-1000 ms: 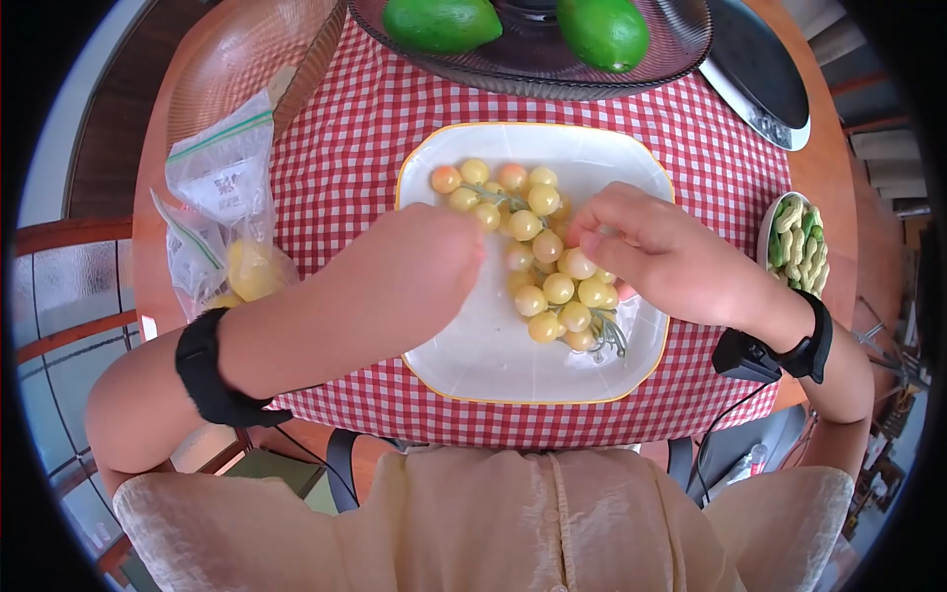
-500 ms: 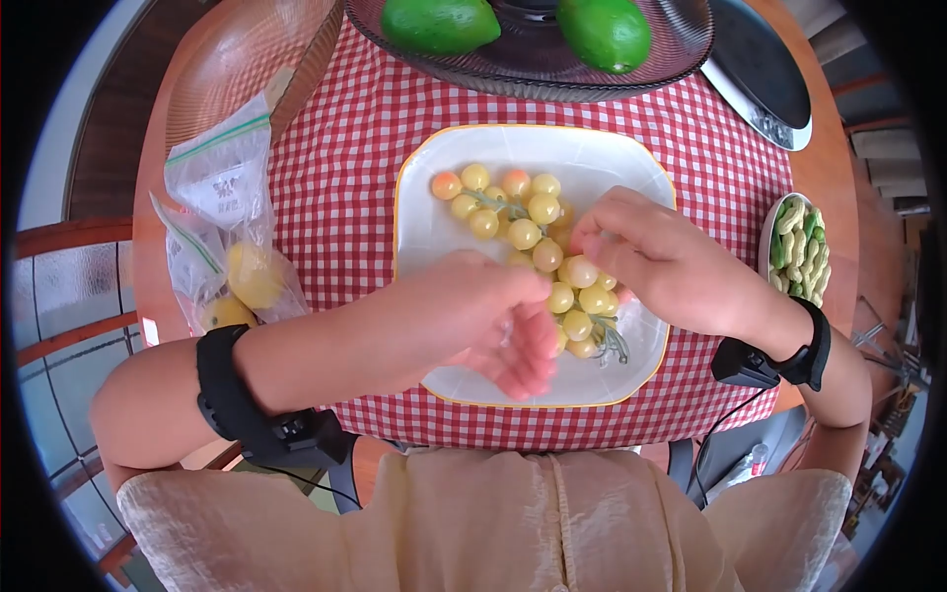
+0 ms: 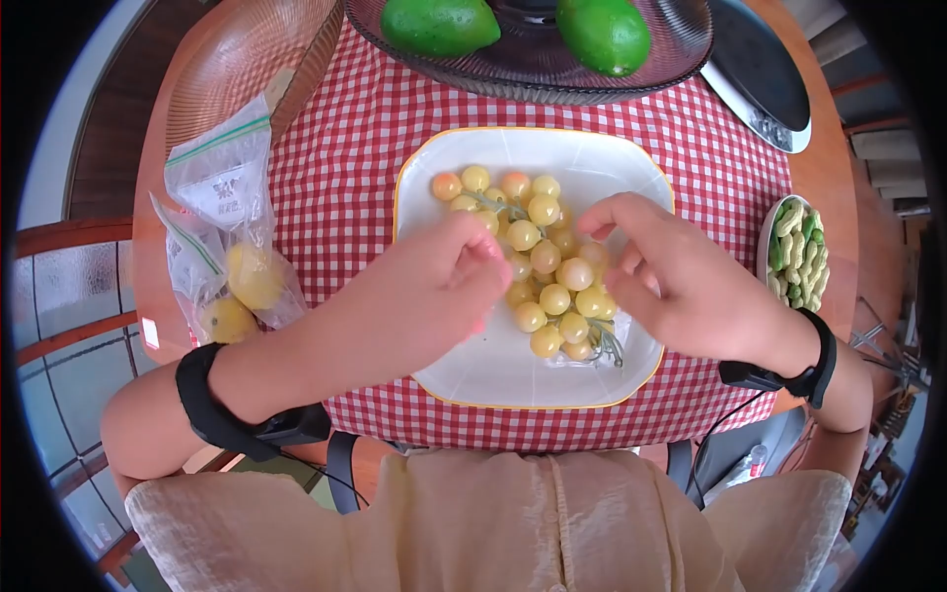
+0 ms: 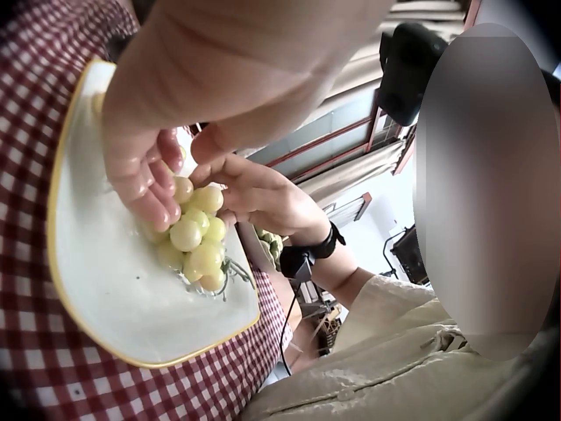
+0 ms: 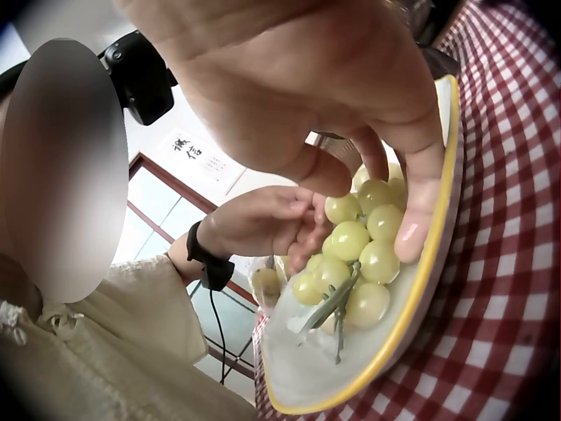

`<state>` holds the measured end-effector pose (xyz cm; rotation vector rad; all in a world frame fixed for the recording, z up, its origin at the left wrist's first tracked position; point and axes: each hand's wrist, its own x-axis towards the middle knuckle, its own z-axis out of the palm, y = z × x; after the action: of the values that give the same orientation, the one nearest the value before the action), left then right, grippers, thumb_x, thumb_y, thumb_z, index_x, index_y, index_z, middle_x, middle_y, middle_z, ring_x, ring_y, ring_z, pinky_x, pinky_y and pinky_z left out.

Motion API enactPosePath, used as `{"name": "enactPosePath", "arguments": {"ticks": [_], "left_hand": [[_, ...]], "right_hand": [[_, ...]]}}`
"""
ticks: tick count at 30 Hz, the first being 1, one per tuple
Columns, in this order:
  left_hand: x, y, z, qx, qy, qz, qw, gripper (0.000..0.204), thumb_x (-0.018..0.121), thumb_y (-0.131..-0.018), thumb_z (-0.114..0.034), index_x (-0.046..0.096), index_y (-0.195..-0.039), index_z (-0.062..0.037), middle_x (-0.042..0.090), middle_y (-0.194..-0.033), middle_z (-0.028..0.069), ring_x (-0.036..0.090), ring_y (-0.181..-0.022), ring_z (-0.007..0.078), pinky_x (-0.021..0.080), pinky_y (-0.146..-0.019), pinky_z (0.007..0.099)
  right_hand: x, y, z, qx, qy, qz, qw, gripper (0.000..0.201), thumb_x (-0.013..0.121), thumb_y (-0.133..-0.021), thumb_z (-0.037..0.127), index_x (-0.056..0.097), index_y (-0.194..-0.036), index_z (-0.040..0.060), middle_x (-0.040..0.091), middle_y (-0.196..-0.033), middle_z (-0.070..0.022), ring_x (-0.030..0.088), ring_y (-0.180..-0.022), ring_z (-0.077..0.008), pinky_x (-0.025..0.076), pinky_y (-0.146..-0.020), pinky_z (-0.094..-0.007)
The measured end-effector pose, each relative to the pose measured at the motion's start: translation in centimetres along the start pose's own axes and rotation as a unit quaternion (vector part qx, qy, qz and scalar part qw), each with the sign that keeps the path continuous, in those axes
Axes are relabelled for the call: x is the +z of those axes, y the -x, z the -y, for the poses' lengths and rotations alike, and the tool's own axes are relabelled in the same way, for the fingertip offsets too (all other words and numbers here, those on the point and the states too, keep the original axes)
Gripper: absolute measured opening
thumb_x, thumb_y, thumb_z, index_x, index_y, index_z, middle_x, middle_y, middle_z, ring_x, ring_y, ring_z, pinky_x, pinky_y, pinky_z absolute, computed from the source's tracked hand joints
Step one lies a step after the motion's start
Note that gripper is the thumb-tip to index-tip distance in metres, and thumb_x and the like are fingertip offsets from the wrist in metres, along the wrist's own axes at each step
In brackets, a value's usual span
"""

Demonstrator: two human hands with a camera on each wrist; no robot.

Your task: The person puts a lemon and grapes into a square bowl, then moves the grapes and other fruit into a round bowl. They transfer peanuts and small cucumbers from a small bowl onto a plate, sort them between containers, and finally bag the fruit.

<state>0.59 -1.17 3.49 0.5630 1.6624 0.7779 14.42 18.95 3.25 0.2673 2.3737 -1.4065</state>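
A bunch of yellow-green grapes (image 3: 546, 259) with a few orange-tinted ones lies on a white plate (image 3: 464, 365) with a yellow rim. Its green stem (image 5: 330, 307) shows at the near end. On the left side of the bunch is my left hand (image 3: 434, 286), fingers loosely bent; in the left wrist view its fingertips (image 4: 156, 210) are right at the grapes. My right hand (image 3: 686, 281) is at the other side, thumb and fingers apart. The right wrist view shows one straight finger (image 5: 421, 206) lying along the outer grapes. Clear plastic shows under the bunch's near end.
Zip bags with yellow fruit (image 3: 254, 276) lie at the left, by a clear ribbed bowl (image 3: 232, 84). A dark glass dish (image 3: 538, 84) with green fruits (image 3: 604, 35) stands at the back. A peanut bowl (image 3: 797, 255) and a dark oval tray (image 3: 755, 69) are on the right.
My left hand swung toward the near side of the plate, then back to the grapes' left side. My right hand's thumb and fingers have spread apart. The bunch stays nearly in place.
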Motion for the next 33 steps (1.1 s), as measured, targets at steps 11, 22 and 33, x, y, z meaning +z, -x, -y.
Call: {"name": "enactPosePath", "arguments": {"ticks": [11,22,33], "left_hand": [[3.9,-0.3,1.3,0.116,-0.304,-0.029,0.945,0.066,0.077,-0.077,-0.036,0.035,-0.114,-0.0018,0.061,-0.08,0.0175,0.062,-0.061,0.0288,0.049,-0.054,0.0363],[4.0,-1.2,3.3,0.301,-0.497,-0.169,0.796,0.039,0.073,-0.077,-0.028,0.048,-0.094,-0.0038,0.058,-0.068,0.0088,0.061,-0.055,0.0249,0.047,-0.047,0.0354],[4.2,-1.6,2.3,0.298,-0.481,-0.187,0.803,0.055,0.074,-0.07,-0.051,0.05,-0.087,-0.0046,0.057,-0.064,0.0075,0.059,-0.052,0.0238,0.045,-0.043,0.0358]], "right_hand": [[2.0,-0.3,-0.5,-0.089,0.116,0.07,0.987,0.062,0.072,-0.077,0.009,0.03,-0.122,0.0014,0.039,-0.116,-0.0211,0.058,-0.091,-0.0438,0.051,-0.076,-0.0474],[0.8,0.1,-1.0,-0.062,0.03,0.1,0.993,0.057,0.063,-0.08,-0.003,0.035,-0.13,0.0071,0.038,-0.125,-0.012,0.053,-0.11,-0.0263,0.053,-0.079,-0.034],[2.6,-0.4,-1.0,-0.053,0.081,0.05,0.994,0.059,0.072,-0.078,0.004,0.035,-0.123,0.0068,0.04,-0.119,-0.0145,0.058,-0.097,-0.0325,0.053,-0.077,-0.0356]]}}
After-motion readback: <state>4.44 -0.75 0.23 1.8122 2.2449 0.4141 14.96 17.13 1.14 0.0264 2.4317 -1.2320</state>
